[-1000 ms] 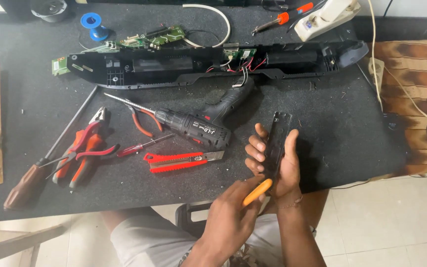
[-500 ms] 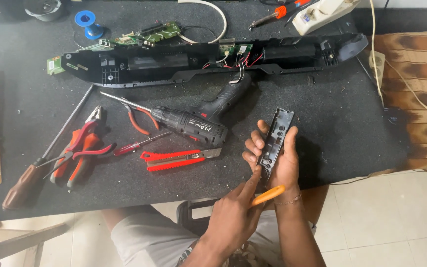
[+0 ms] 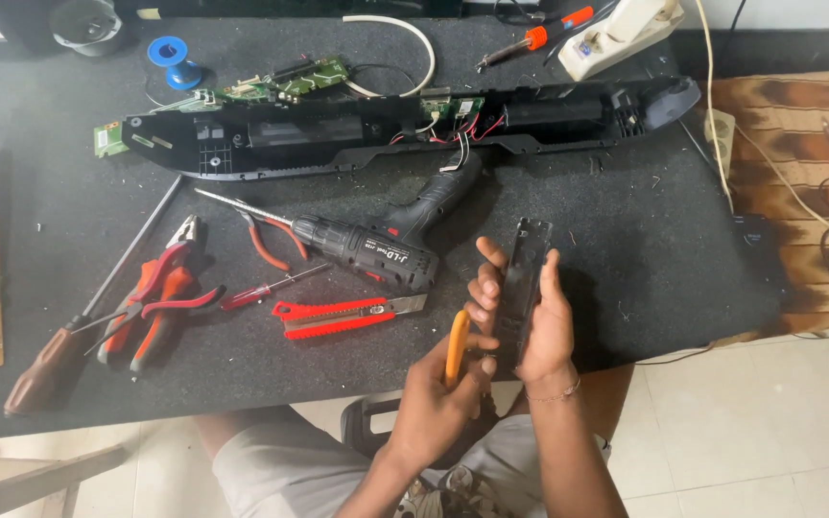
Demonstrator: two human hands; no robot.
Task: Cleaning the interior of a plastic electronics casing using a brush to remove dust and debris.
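Right hand has a wrapped grip on the narrow black panel, upright off the desk, so left hand, fist-gripping the orange-handled tool, works just below-left of it.

A dark tabletop carries the clutter. Along its far edge lies a long black plastic housing with wires showing. Toward the middle rests a black cordless drill; just in front of it lie a red utility knife and a small red screwdriver. Red-handled pliers and a wooden-handled screwdriver lie toward the left edge, and blue solder spools sit near the far left corner.
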